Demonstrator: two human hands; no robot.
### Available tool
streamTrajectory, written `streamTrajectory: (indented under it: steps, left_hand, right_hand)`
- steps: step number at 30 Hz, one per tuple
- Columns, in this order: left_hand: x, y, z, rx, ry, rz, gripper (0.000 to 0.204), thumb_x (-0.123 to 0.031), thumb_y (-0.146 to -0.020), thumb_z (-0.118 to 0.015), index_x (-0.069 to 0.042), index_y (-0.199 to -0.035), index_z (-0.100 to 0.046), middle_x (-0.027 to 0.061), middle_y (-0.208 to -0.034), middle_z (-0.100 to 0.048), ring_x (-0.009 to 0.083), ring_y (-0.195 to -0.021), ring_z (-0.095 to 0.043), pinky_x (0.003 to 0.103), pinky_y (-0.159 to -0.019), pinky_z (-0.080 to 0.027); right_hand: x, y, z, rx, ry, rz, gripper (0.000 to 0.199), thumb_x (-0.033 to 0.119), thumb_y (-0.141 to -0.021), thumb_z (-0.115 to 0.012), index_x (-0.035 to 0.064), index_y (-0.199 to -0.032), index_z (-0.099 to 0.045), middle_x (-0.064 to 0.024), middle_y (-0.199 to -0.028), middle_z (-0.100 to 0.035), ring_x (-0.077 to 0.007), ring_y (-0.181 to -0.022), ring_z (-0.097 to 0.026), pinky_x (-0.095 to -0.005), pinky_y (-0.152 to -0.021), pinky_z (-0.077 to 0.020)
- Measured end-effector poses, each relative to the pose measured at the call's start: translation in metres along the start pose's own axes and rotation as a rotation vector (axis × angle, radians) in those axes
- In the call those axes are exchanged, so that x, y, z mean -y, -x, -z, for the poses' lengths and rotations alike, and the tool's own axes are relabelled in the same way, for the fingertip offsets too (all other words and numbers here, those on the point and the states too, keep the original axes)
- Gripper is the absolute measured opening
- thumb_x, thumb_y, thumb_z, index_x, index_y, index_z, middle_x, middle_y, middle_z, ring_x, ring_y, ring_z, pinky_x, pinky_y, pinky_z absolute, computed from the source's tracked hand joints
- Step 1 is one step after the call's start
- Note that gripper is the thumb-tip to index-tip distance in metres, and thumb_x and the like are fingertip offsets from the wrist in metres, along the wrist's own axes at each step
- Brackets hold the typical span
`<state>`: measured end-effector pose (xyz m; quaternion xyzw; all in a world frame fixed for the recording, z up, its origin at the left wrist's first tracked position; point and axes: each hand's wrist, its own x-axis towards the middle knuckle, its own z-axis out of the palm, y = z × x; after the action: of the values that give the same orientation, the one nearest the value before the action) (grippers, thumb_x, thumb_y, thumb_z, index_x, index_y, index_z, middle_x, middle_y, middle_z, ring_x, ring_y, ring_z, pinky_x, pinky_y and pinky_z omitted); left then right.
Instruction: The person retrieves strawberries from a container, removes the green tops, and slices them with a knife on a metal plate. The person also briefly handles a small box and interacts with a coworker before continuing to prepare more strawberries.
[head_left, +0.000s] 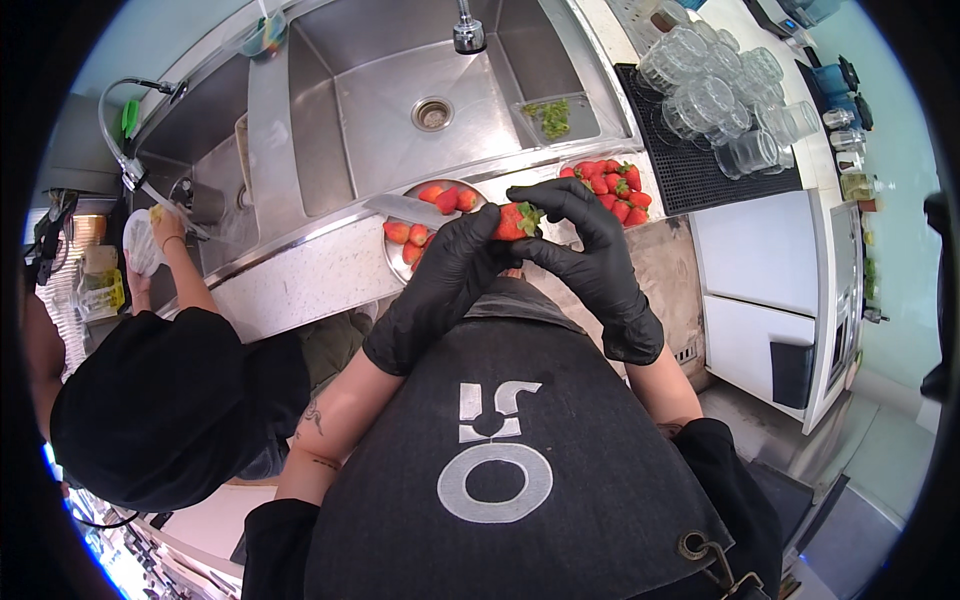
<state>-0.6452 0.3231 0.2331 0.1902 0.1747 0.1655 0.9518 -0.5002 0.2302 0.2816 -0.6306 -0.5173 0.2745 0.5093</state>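
My left hand (447,262) and my right hand (592,262), both in black gloves, meet in front of my apron around a red strawberry (513,223) with its green leaves on. My left fingers close on its left side. The right thumb and fingertips pinch at its leafy end. A pale knife blade (405,209) sticks out to the left from behind my left hand, above a round metal bowl (391,262) of strawberries without leaves; its handle is hidden, so I cannot tell which hand holds it, if any. Right of centre, a clear container (650,186) holds leafy strawberries (612,188).
A steel sink (385,100) with a tap (468,35) lies ahead; a clear tray (590,125) of green leaves (550,119) sits at its right corner. Stacked glasses (715,95) stand on a black mat (690,180). At left, a co-worker in black (165,400) washes a white dish (142,245).
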Motion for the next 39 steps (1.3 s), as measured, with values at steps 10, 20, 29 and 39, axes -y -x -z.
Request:
streamTrajectory:
  steps: [10,20,29,39]
  left_hand:
    - [0.0,0.002,0.004,-0.018,0.014,-0.041,0.038,-0.03,-0.094,-0.054,-0.004,-0.12,-0.047,0.0095,-0.114,-0.057,0.02,-0.1,-0.059,0.035,-0.089,-0.049]
    - [-0.008,0.016,-0.018,-0.15,-0.586,-0.232,0.043,-0.007,-0.088,-0.056,-0.002,-0.13,-0.047,0.0078,-0.117,-0.058,0.0148,-0.098,-0.059,0.028,-0.087,-0.048]
    - [-0.01,0.015,-0.002,-0.115,-0.544,-0.216,0.057,0.001,-0.084,-0.062,-0.002,-0.136,-0.04,0.0088,-0.123,-0.054,0.0135,-0.105,-0.056,0.027,-0.09,-0.047]
    - [-0.009,0.015,-0.002,-0.105,-0.668,-0.352,0.062,0.007,-0.082,-0.06,-0.004,-0.138,-0.037,0.0122,-0.126,-0.052,0.0163,-0.111,-0.054,0.028,-0.094,-0.046]
  right_hand:
    - [-0.006,-0.001,-0.006,-0.085,-0.146,-0.008,0.024,0.003,-0.074,-0.072,0.0037,-0.097,-0.068,-0.0069,-0.092,-0.066,-0.0157,-0.089,-0.061,-0.029,-0.078,-0.048]
    - [-0.01,-0.003,-0.014,-0.109,-0.24,-0.112,0.014,0.002,-0.081,-0.066,0.0,-0.094,-0.065,-0.0052,-0.086,-0.065,-0.0097,-0.079,-0.06,-0.0253,-0.07,-0.0485]
    - [-0.012,-0.007,-0.015,0.104,-0.299,-0.125,0.054,0.013,-0.073,-0.077,0.0069,-0.122,-0.057,0.0002,-0.093,-0.051,-0.0082,-0.082,-0.049,-0.0237,-0.071,-0.0417]
    - [-0.007,-0.011,-0.015,0.015,-0.358,-0.238,0.022,0.007,-0.077,-0.07,0.0016,-0.099,-0.068,-0.0047,-0.088,-0.063,-0.0117,-0.082,-0.059,-0.0259,-0.075,-0.0466]
